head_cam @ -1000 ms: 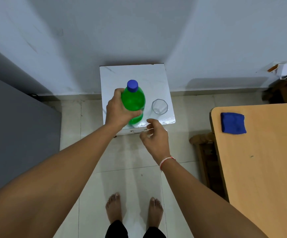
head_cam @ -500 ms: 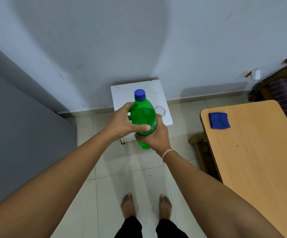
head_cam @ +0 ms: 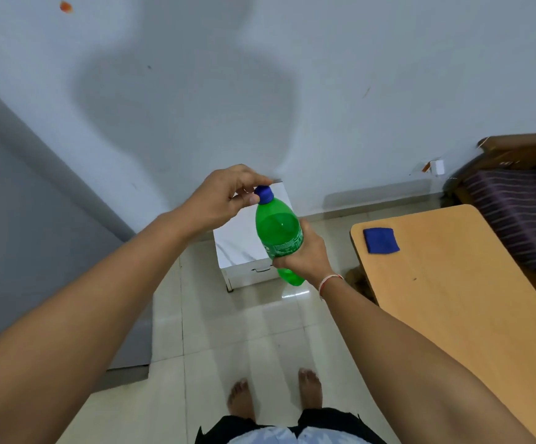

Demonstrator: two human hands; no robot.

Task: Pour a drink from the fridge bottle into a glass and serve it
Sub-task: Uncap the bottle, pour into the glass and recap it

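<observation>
Both hands are holding the green bottle (head_cam: 278, 230) up above the small white worktop (head_cam: 242, 241).

The right hand (head_cam: 305, 254) is keeping a closed grip around the bottle's lower body, tilting it slightly, while the left hand (head_cam: 225, 197) is pinching the blue cap (head_cam: 264, 194) between thumb and fingers. A blue cloth (head_cam: 381, 240) is lying on the wooden table (head_cam: 459, 309) well apart to the right.

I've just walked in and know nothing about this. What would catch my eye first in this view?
Most striking is the bright green bottle held up in the middle of the view: the right hand grips its body while the left hand pinches its blue cap. Behind it, a small white table stands against the wall. On the right, a blue cloth lies near the corner of a wooden table.
</observation>
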